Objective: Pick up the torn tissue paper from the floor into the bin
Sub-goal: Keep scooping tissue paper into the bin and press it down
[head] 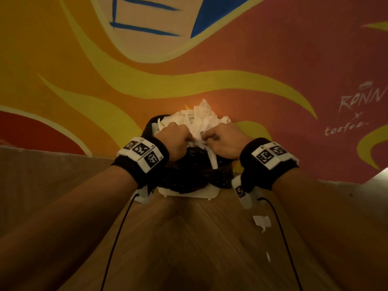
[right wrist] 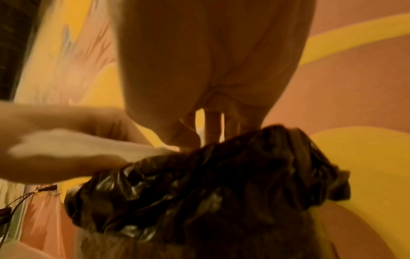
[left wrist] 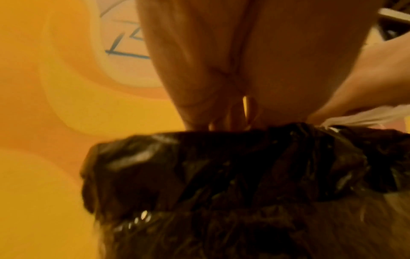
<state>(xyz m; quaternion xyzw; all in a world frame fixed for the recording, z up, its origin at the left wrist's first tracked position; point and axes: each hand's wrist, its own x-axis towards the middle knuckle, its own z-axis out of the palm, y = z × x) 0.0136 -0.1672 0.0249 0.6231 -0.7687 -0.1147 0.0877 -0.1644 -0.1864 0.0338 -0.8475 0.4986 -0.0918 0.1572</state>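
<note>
Head view: my left hand (head: 175, 139) and right hand (head: 222, 141) are side by side over the bin (head: 189, 193), each with its fingers curled round the heap of torn tissue paper (head: 197, 120) that stands up out of the black liner (head: 195, 171); one strip hangs down over the liner's front. A torn scrap (head: 262, 221) and a smaller sliver (head: 268, 256) lie on the wooden floor (head: 189, 248) near my right forearm, so I judge the job is not finished. Left wrist view: my palm fills the top, the fingers (left wrist: 233, 115) dip behind the liner's edge, and I cannot tell from here how tightly they close; my other hand comes in from the right with a bit of white paper beneath it. Right wrist view: much the same, fingers (right wrist: 213, 126) going down past the crumpled liner, the left hand blurred alongside. To do this step well I should press the heap straight down inside the liner, let go low so nothing springs out, tuck in the hanging strip, then go for the floor scraps
</note>
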